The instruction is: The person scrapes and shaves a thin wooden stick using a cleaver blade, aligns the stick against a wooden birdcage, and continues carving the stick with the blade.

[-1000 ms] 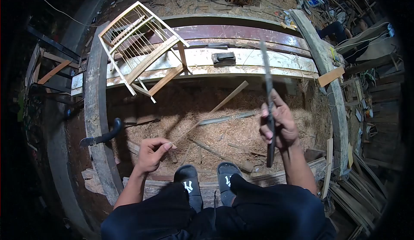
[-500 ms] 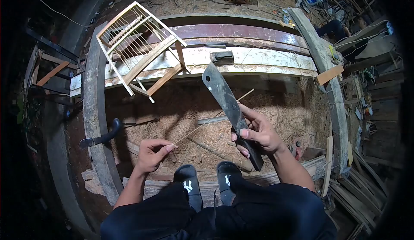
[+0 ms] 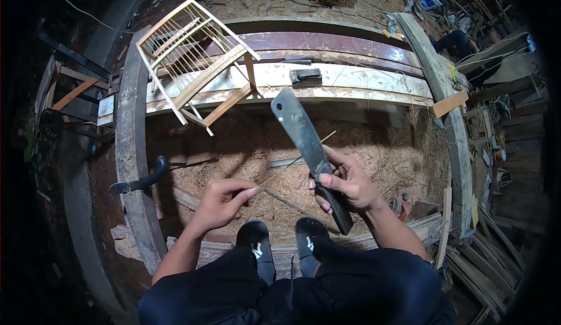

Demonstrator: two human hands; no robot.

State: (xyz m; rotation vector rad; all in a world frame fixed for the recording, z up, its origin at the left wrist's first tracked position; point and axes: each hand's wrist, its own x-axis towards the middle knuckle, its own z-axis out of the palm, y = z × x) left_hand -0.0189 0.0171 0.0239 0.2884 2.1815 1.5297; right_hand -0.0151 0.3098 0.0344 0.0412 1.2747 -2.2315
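My right hand (image 3: pixel 349 183) is wrapped round the dark handle of a cleaver (image 3: pixel 297 125). The broad grey blade points up and to the left, with a hole near its far corner. A thin wooden strip (image 3: pixel 279 173) is pinched between the thumb and forefinger of my left hand (image 3: pixel 221 203). It slants up to the right and passes behind the blade, its far end showing just above my right hand. Whether the right fingers also touch the strip is hidden.
A wooden frame with thin bars (image 3: pixel 210 78) leans on a white plank (image 3: pixel 374 85), near a small dark block-like tool (image 3: pixel 306 77). A knife with a curved black handle (image 3: pixel 153 174) rests on the left beam (image 3: pixel 130 132). Wood shavings (image 3: pixel 374 155) cover the ground. Another person's sleeve (image 3: pixel 453 42) shows at upper right.
My left hand has moved right along the strip, closer to the cleaver. The strip's visible length between my hands is shorter. The cleaver has tilted slightly, still in my right hand.
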